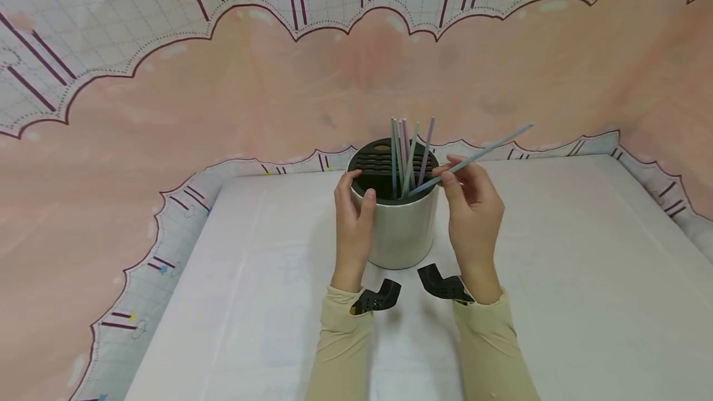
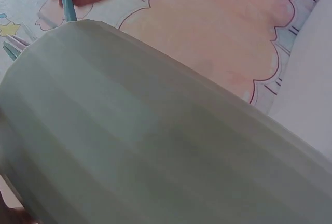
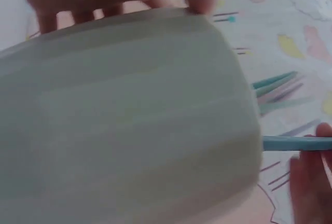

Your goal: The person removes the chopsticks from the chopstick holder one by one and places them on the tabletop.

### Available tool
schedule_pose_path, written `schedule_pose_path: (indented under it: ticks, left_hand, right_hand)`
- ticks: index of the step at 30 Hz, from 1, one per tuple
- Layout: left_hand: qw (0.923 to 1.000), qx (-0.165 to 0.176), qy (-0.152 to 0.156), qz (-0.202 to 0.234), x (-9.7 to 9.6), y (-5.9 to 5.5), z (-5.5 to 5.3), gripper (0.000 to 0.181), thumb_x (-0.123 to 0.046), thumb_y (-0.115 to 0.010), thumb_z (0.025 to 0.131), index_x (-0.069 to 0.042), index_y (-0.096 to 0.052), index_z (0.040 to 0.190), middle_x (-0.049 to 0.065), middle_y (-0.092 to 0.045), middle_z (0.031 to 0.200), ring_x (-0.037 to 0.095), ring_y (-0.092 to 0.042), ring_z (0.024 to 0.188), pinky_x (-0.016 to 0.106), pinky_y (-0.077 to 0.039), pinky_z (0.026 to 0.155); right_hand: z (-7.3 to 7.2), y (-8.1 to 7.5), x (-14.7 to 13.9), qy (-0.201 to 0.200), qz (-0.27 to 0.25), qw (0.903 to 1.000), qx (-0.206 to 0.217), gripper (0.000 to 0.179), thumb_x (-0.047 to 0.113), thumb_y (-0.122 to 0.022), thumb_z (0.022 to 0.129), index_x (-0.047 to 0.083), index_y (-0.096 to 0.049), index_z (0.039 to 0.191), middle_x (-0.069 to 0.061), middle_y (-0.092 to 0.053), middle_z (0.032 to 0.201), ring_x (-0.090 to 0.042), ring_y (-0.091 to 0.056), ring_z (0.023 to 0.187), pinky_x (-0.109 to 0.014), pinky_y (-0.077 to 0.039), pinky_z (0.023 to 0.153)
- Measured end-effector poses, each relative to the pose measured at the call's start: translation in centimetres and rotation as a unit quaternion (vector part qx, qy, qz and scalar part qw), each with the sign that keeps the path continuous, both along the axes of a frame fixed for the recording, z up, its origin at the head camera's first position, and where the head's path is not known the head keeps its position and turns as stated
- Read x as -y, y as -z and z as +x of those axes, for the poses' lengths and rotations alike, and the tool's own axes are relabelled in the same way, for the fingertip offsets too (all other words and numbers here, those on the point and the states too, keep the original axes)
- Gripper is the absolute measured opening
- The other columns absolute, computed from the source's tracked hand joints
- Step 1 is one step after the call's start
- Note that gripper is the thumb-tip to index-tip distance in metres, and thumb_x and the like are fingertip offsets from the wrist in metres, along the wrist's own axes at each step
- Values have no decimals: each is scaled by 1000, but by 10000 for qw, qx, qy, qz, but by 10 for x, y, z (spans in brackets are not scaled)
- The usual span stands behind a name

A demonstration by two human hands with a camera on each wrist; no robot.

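An off-white cylindrical holder (image 1: 403, 234) with a black slotted top (image 1: 370, 161) stands upright on the table. My left hand (image 1: 352, 231) grips its left side at the rim, thumb toward me. Between thumb and fingers, my right hand (image 1: 475, 215) pinches a light blue straw (image 1: 496, 146) that slants up to the right, its lower end inside the holder's opening. Several pastel straws (image 1: 394, 150) stand in the holder beside it. In the right wrist view, the holder's wall (image 3: 124, 115) fills much of the picture and the blue straw (image 3: 290, 143) sticks out past the rim.
A white-covered table (image 1: 267, 302) stretches around the holder. Behind it and along the sides hangs a peach and white patterned cloth (image 1: 223, 98). Black wrist mounts (image 1: 379, 297) are strapped at both sleeve cuffs.
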State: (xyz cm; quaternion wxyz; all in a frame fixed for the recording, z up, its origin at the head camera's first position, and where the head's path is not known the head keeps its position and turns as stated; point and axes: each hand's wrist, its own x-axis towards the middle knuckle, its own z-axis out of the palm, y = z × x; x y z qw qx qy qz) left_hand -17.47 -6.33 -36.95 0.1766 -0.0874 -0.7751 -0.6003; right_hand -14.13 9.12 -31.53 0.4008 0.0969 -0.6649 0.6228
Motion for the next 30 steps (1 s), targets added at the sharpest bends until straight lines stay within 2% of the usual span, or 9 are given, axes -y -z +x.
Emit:
schedule_pose_path:
  ticks: [2, 6, 12, 15, 20, 21, 24, 27, 30]
  left_hand:
    - [10000, -43, -10, -18, 0, -1, 0, 45, -50, -40, 88, -32, -32, 129, -10, -22, 140, 9, -22, 127, 46, -23, 101]
    - [10000, -66, -6, -63, 1, -1, -1, 46, -49, -40, 89, -31, -31, 130, -8, -21, 141, 12, -27, 121, 47, -26, 99]
    - [9998, -124, 136, -7, 2, -1, -4, 46, -45, -42, 90, -27, -31, 131, -4, -23, 141, 14, -24, 126, 48, -24, 100]
    - [9999, -80, 134, -15, 2, 0, -3, 48, -45, -43, 90, -25, -31, 132, -3, -23, 141, 16, -27, 123, 46, -26, 99]
    - [9999, -125, 68, -47, 1, 2, -1, 47, -44, -43, 90, -24, -31, 131, -3, -25, 139, 17, -33, 114, 42, -31, 95]
    - [9999, -95, 78, -34, 0, -3, 3, 47, -42, -43, 91, -22, -31, 132, -2, -25, 139, 18, -32, 115, 43, -30, 96]
    - [9999, -74, 106, -38, 0, -5, 4, 45, -37, -43, 92, -22, -30, 132, -1, -24, 140, 18, -30, 119, 45, -27, 98]
    - [9999, 11, 119, -47, 0, -6, 4, 46, -39, -43, 92, -23, -29, 133, -2, -23, 141, 16, -26, 124, 46, -24, 101]
    - [9999, -43, 71, -105, 1, -1, 0, 48, -46, -41, 90, -26, -30, 132, -5, -24, 140, 15, -28, 121, 44, -26, 100]
  right_hand:
    - [3, -7, -2, -203, -702, 9969, -289, 24, 0, -56, 85, -3, -57, 108, -18, -62, 88, -25, -60, 84, -33, -49, 75]
    - [2, -10, -13, -330, -1622, 9840, -652, 26, 0, -54, 86, -6, -52, 111, -23, -59, 88, -30, -60, 81, -36, -50, 72]
    - [-3, 1, -32, -736, -2845, 9510, -955, 29, -1, -53, 86, -6, -47, 114, -29, -56, 84, -36, -60, 73, -39, -51, 65]
    - [-5, 6, -37, -899, -3151, 9395, -995, 29, -2, -52, 87, -7, -45, 115, -30, -56, 82, -37, -59, 72, -39, -51, 62]
    - [-3, 9, -41, -908, -3106, 9420, -887, 30, 0, -52, 87, -7, -45, 116, -29, -56, 83, -36, -58, 74, -38, -51, 59]
    - [-3, 9, -42, -902, -3091, 9427, -874, 30, 0, -51, 88, -7, -45, 116, -28, -56, 83, -36, -58, 74, -37, -51, 59]
    - [-4, 11, -45, -886, -3038, 9447, -866, 29, 2, -51, 88, -6, -46, 116, -27, -57, 83, -35, -59, 74, -37, -51, 60]
    - [-5, 13, -51, -938, -3203, 9385, -886, 31, 3, -53, 88, -7, -46, 116, -26, -58, 80, -32, -60, 67, -37, -51, 61]
    - [-6, 16, -58, -926, -3205, 9402, -695, 31, 3, -54, 87, -7, -48, 116, -25, -59, 78, -30, -61, 59, -38, -51, 60]
